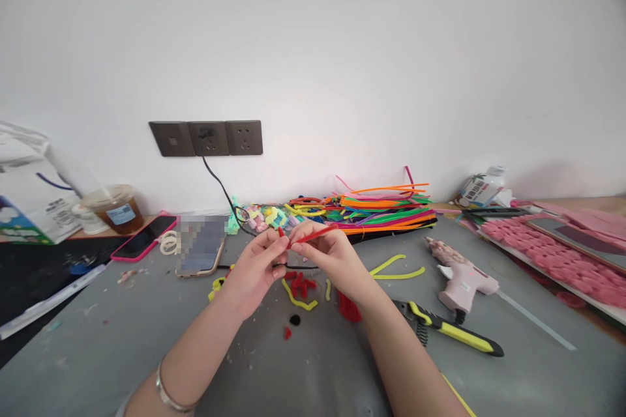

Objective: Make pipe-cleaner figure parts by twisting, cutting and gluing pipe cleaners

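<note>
Red pipe cleaner [313,235] sits at the centre of the frame, held above the grey work surface [122,339] and running roughly level between both hands. Left hand [257,267]: thumb and fingertips pinched together on the left end of the strand, where a short bent tip shows. Right hand [332,260]: fingers closed on the strand further along; the free end projects past them toward the upper right. A silver bracelet [169,394] sits on the left wrist at the lower left.

Directly below the hands, on the surface:
- short red pipe cleaner pieces [300,283]
- a curved yellow piece [298,300]

Right of the hands:
- two longer yellow strands [396,267]
- a pink glue gun [462,277]
- cutters with yellow and black handles [450,329], just beside the right forearm

Behind the hands, against the wall, lies a pile of multicoloured pipe cleaners [386,208]. A tray of pink pieces [562,264] occupies the right edge. Left of centre lie a phone in a pink case [144,238] and a drink cup [115,208]. A black cable [220,186] hangs from the wall socket panel [208,138] at the upper left of centre
</note>
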Demonstrator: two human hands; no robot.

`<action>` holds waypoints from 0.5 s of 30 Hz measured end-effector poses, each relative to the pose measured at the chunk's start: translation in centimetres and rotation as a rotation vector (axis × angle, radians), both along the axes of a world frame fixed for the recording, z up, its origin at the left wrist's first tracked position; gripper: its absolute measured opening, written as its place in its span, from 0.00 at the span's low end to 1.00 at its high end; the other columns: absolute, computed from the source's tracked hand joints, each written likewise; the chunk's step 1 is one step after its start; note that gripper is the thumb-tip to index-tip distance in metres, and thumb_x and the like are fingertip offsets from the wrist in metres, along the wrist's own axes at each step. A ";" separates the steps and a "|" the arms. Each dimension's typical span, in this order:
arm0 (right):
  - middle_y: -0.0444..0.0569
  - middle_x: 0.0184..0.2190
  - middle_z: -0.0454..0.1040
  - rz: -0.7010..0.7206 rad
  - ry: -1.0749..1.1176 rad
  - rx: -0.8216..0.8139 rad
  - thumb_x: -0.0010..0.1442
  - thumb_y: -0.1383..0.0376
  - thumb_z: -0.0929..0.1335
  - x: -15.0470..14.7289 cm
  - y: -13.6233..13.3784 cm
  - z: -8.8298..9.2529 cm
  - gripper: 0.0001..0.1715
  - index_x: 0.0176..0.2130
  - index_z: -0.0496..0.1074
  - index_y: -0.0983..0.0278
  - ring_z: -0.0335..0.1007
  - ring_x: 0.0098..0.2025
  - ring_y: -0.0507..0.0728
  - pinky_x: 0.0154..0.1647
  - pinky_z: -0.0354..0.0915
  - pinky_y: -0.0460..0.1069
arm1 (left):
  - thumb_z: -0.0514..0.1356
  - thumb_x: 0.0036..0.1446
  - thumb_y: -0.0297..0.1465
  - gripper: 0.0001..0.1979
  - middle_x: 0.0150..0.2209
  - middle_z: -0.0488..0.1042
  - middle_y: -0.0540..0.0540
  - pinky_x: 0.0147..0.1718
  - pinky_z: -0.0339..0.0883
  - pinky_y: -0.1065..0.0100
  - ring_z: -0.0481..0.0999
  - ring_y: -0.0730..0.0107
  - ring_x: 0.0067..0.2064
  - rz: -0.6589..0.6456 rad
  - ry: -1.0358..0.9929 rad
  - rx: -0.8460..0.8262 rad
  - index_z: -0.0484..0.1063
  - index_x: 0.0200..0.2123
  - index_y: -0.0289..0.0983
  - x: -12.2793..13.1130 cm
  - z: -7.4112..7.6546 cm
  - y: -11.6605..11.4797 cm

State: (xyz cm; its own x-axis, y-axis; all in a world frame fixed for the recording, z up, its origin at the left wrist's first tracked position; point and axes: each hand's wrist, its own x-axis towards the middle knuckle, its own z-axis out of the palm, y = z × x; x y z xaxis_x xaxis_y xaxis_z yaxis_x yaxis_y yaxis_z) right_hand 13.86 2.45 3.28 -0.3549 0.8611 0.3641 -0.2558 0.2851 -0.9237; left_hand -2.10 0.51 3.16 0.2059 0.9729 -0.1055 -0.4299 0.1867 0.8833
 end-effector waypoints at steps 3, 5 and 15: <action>0.47 0.33 0.72 -0.013 0.000 0.047 0.58 0.57 0.73 -0.1 0.0 -0.2 0.11 0.32 0.75 0.62 0.69 0.38 0.55 0.41 0.68 0.51 | 0.72 0.46 0.39 0.21 0.24 0.61 0.54 0.22 0.53 0.76 0.58 0.78 0.26 0.020 0.017 0.041 0.64 0.21 0.36 0.0 -0.1 0.0; 0.47 0.33 0.72 -0.025 -0.004 0.047 0.58 0.57 0.73 -0.2 -0.1 -0.2 0.11 0.33 0.75 0.62 0.69 0.37 0.55 0.39 0.68 0.51 | 0.71 0.48 0.39 0.20 0.23 0.60 0.54 0.22 0.53 0.76 0.58 0.78 0.26 0.007 0.042 0.052 0.63 0.21 0.36 -0.1 -0.1 0.0; 0.45 0.31 0.72 -0.052 0.019 -0.028 0.55 0.56 0.75 0.1 -0.1 0.3 0.13 0.31 0.72 0.62 0.68 0.33 0.54 0.34 0.67 0.49 | 0.73 0.44 0.38 0.15 0.24 0.63 0.52 0.22 0.54 0.75 0.59 0.79 0.26 -0.010 0.045 0.001 0.75 0.26 0.33 -0.1 0.0 0.3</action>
